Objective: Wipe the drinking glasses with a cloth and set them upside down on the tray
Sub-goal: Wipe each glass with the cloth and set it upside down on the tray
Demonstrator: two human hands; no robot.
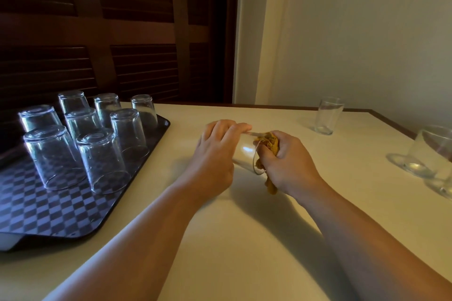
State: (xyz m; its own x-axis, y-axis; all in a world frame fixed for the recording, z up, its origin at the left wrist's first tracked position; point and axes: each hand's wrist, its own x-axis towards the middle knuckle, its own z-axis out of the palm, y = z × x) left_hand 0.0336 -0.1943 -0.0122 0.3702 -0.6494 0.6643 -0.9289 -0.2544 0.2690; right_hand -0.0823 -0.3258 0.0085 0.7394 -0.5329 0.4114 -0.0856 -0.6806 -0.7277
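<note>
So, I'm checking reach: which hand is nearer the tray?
Left. The left hand holds a glass just right of the tray; the right hand, with the cloth, is farther right.

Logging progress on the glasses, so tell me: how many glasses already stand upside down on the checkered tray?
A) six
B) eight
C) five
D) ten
B: eight inverted glasses stand on the tray, in rows of three, three and two.

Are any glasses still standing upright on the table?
Yes, an upright glass stands at the table's far side, with more at the right edge.
</note>
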